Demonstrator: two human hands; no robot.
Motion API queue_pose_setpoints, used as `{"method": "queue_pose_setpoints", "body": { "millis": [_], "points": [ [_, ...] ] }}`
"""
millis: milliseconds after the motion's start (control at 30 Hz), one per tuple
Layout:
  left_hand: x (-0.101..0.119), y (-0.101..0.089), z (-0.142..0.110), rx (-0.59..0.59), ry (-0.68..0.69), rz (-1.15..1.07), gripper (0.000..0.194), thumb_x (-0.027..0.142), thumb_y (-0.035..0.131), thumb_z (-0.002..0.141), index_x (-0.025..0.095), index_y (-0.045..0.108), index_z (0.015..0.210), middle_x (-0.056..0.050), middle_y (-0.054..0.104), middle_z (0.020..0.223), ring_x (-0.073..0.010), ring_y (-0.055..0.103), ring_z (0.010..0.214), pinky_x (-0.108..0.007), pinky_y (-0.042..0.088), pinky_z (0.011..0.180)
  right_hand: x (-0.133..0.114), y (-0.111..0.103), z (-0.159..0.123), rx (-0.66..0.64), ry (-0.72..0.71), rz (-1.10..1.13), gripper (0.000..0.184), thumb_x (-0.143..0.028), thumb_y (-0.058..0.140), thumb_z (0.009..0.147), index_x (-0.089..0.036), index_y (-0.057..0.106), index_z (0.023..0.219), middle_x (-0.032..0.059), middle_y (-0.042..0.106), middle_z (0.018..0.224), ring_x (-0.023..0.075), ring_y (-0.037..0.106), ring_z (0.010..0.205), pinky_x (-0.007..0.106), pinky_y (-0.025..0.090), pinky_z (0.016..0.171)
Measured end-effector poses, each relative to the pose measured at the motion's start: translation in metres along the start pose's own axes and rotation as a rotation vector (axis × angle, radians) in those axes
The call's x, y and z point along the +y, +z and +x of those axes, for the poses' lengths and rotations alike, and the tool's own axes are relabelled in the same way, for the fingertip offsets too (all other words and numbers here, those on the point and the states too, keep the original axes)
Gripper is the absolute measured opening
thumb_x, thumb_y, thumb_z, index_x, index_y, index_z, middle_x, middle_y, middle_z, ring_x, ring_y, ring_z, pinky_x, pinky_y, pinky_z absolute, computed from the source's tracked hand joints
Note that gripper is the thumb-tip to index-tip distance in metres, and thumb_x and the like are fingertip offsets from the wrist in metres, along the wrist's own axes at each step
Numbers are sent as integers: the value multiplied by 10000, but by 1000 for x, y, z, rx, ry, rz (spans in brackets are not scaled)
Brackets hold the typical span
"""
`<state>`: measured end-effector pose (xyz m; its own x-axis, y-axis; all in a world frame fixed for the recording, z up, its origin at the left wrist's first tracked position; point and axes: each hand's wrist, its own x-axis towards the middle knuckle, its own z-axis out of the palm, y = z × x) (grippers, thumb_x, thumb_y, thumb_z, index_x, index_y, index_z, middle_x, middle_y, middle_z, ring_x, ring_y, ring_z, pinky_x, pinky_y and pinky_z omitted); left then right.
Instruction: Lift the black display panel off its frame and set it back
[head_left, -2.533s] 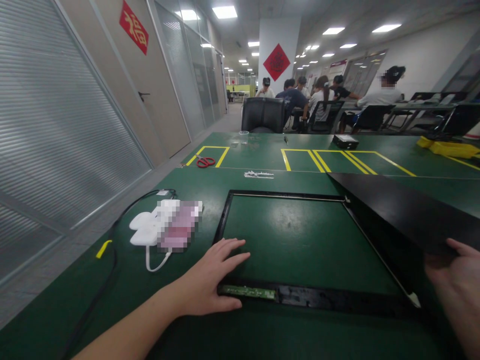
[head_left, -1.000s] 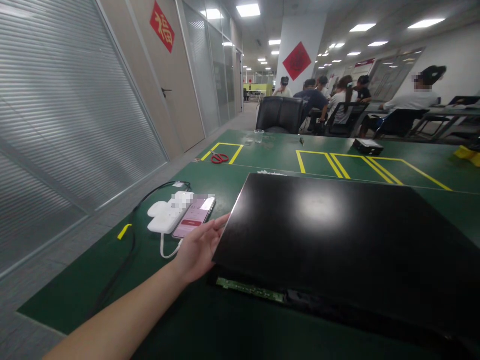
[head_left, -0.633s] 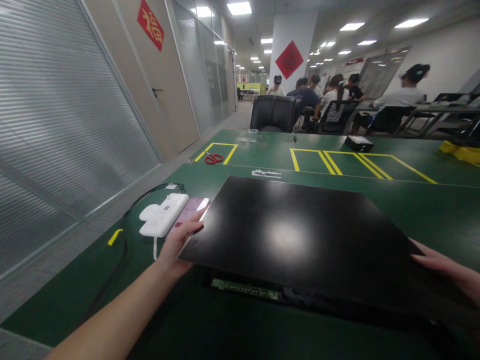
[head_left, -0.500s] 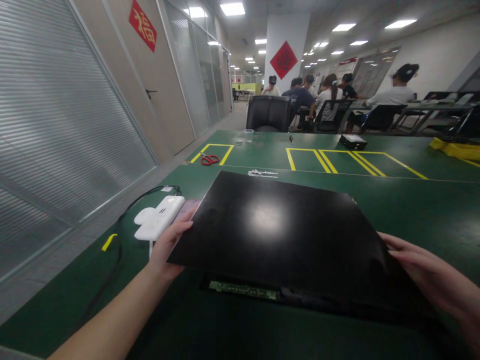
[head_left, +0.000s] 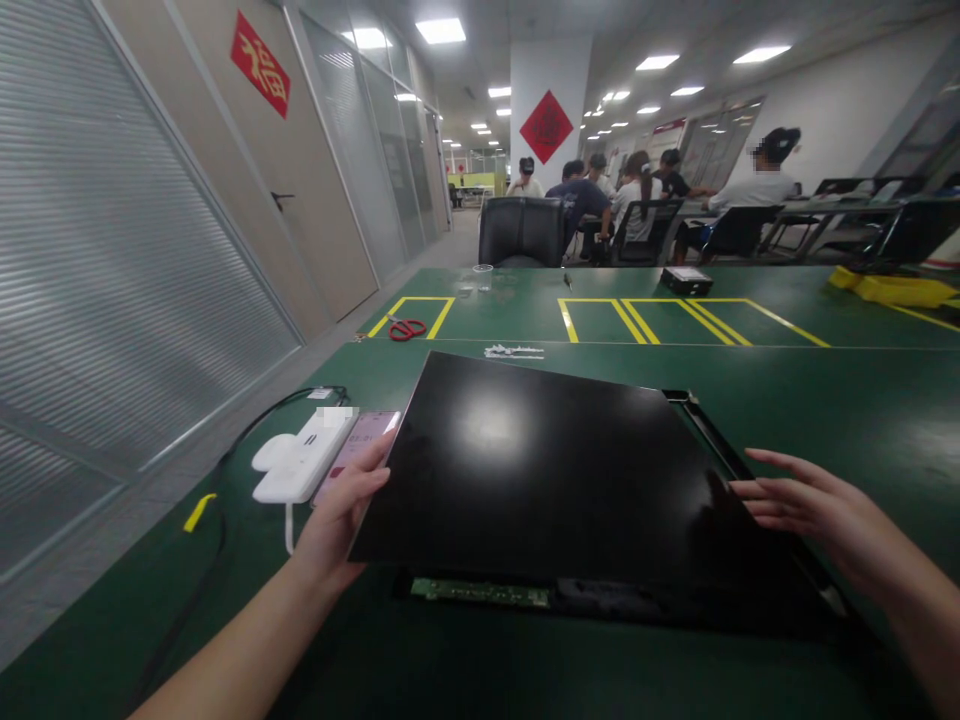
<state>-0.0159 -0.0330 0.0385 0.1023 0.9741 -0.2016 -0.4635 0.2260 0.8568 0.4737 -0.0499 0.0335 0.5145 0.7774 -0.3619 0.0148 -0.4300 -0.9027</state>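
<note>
A glossy black screen panel (head_left: pixel 555 480) is raised and tilted in front of me, its left side higher than its right. My left hand (head_left: pixel 349 510) grips the panel's left edge, thumb on top and the other fingers partly hidden beneath. At the right edge, my right hand (head_left: pixel 806 500) has its fingers stretched out and apart; whether the fingertips touch the panel I cannot tell. Underneath lies a dark frame (head_left: pixel 712 435), mostly covered by the panel. A green circuit board strip (head_left: pixel 480 593) shows along its near side.
To the left are a white device (head_left: pixel 289 480) with a cable, a phone (head_left: pixel 367 440) and a black cable (head_left: pixel 223 530). Red-handled scissors (head_left: pixel 407 329), white scraps (head_left: pixel 514 352), a clear cup (head_left: pixel 482 277) and a black box (head_left: pixel 685 281) lie farther back. Several people sit beyond the green table (head_left: pixel 885 400).
The panel has shifted left relative to the frame, whose right side now shows. My right hand has loosened from the panel's edge and its fingers have spread. The left hand keeps its grip.
</note>
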Motion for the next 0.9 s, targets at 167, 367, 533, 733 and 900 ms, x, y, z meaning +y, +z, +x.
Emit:
{"method": "queue_pose_setpoints", "body": {
  "millis": [167,367,533,733,900],
  "points": [
    [-15,-5,5,57,65,-9,732,267,872,712,242,691,1421,-94,751,1390,-400,695,1286,-506,566,1118,-4,1,-4,78,8,-27,616,-259,721,613,-219,616,1219,80,776,753,229,719,629,269,589,537],
    [-20,-2,5,28,52,43,689,263,897,723,237,715,1386,-99,755,1388,-407,651,1354,-516,537,1155,-4,-1,1,127,1,-58,568,-211,696,667,-215,621,1230,61,747,687,212,690,580,250,564,505],
    [-16,10,1,22,42,57,608,242,917,696,211,762,1283,-115,758,1381,-408,632,1379,-506,516,1173,-4,-1,2,144,-8,-88,556,-213,684,679,-202,626,1232,68,743,690,214,698,593,248,567,516],
    [-17,14,3,-9,-7,46,567,204,930,699,215,783,1246,-103,789,1321,-375,705,1284,-495,540,1135,-15,4,-9,203,3,-153,500,-252,673,629,-241,623,1127,65,732,672,235,715,619,254,579,515],
    [-21,10,6,-65,-40,71,572,223,905,740,211,777,1298,-124,782,1329,-381,685,1312,-516,521,1149,-29,14,-25,271,28,-236,446,-299,662,569,-281,614,1012,73,733,665,263,729,648,298,623,569]
  ]
}}
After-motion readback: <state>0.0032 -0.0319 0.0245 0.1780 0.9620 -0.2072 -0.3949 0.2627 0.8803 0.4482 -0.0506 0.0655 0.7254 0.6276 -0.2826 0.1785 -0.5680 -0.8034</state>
